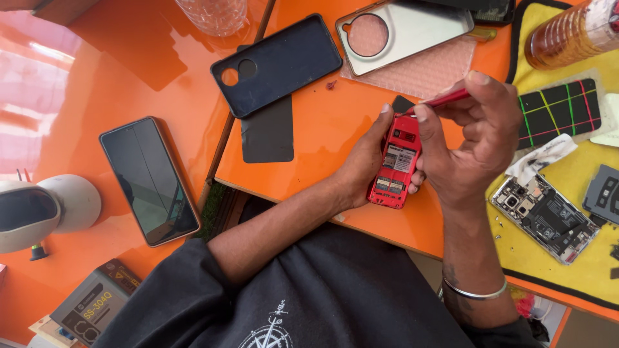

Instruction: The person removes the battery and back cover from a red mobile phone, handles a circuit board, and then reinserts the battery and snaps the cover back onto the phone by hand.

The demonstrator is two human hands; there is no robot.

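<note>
A: Head view, item one: small red phone point(394, 166), back cover off, label and contacts exposed. Location: above the near edge of the orange table point(309, 142), cradled in the left hand point(361, 169), fingers curled around its left side and thumb up by its top edge.

B: Item two?

A: Right hand point(471, 138), fingers pinched together on a thin red tool point(445, 98), tip aimed at the phone's upper end.

B: Surroundings?

A: Black phone case point(277, 63) and clear case point(403, 29) behind; a smartphone point(149, 180) lying screen up at left; an opened phone body point(545, 216) on the yellow mat point(567, 258) at right, loose bits around it.

B: Hazards?

A: Judged: the tip could skid off and gouge the contacts if pressed hard. The phone sits over the table edge, so a loosened hold would likely drop it into the lap. An elbow swing might scatter the mat's small parts.
</note>
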